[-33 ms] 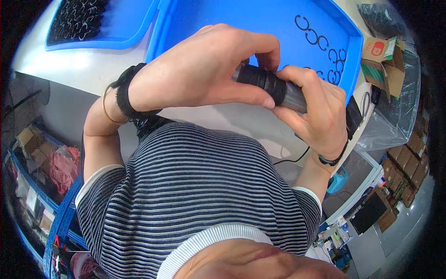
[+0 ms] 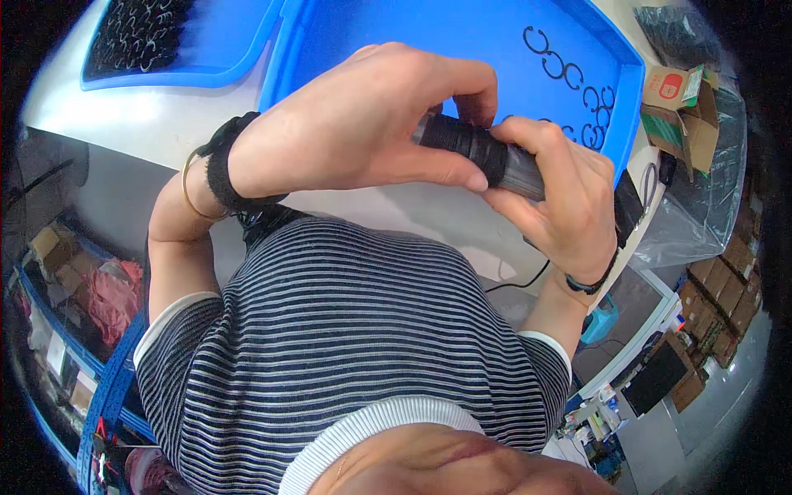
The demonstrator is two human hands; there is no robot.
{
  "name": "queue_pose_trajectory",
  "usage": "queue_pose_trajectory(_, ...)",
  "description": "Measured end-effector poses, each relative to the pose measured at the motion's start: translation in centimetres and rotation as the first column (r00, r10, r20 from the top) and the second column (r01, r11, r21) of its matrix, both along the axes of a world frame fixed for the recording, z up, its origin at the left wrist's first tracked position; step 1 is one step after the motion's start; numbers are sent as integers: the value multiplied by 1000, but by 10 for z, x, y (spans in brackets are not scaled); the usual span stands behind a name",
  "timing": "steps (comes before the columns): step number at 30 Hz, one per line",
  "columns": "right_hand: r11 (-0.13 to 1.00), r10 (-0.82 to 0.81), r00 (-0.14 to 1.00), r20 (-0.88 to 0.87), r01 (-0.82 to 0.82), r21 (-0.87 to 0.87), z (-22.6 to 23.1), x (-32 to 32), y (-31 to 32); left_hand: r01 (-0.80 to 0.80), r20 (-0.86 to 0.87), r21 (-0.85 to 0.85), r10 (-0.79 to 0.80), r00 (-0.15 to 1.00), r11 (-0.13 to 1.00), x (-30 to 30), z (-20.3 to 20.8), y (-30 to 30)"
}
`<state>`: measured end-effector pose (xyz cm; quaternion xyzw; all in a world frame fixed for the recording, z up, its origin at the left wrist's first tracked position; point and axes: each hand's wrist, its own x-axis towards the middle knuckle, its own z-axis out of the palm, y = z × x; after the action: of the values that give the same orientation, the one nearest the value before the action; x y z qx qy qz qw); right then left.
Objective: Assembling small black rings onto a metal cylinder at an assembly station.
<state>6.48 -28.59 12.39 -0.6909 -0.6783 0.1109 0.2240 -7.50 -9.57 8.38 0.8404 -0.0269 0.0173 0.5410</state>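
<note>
A grey cylinder [image 2: 521, 174] with a tight stack of thin black rings [image 2: 469, 145] around it lies across both my hands, sloping down to the right. My left hand [image 2: 363, 124] closes on its left end, the thumb along the near side and the forefinger curled over the far side. That end is mostly hidden by the palm. At the right end, my right hand [image 2: 569, 186] grips the bare grey part between thumb and fingers. Beyond the hands, several black open C-shaped rings [image 2: 572, 76] lie in a large blue tray [image 2: 631, 91].
At the upper left stands another blue tray [image 2: 177, 81] with many small black rings [image 2: 136, 37]. Both trays rest on a white table [image 2: 124, 115]. An opened cardboard box [image 2: 701, 124] and clear plastic sheeting [image 2: 701, 223] are at the right. Blue shelving [image 2: 107, 404] stands at the lower left.
</note>
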Motion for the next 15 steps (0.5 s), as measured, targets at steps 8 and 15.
queue_pose_trajectory(8,1000,4,1000,-12,-4,19,-1,-1,0,-9,-16,-12,9,1000,1000,-2,0,-2)
queue_pose_trajectory(15,1000,5,1000,-18,-5,14,-3,1,0,-15,-16,-25,14,1000,1000,-1,0,-2)
